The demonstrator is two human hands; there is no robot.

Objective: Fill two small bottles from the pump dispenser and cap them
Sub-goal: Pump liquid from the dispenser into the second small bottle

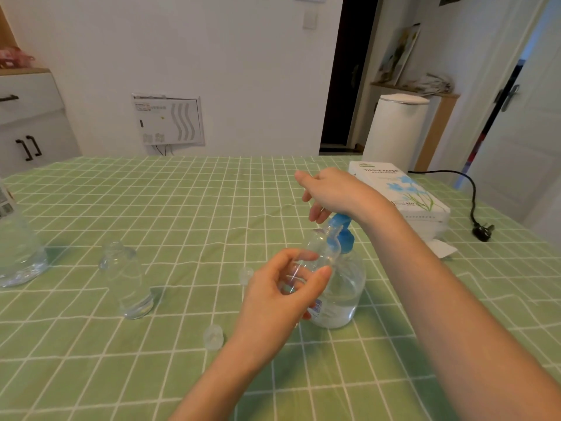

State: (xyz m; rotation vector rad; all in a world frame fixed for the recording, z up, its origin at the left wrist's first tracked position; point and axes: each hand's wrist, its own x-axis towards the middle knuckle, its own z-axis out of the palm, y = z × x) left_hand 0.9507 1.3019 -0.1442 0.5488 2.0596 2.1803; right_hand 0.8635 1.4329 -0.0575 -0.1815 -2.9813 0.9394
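A small clear bottle is held tilted in the left hand, its open neck raised to the blue pump head of the dispenser, on which the right hand is rested. A second bottle and two caps are seen uncapped on the green checked tablecloth.

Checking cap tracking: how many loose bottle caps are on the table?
2. One cap lies just left of the left hand; the other cap lies nearer the camera, beside the left wrist. More could be hidden behind the hands.
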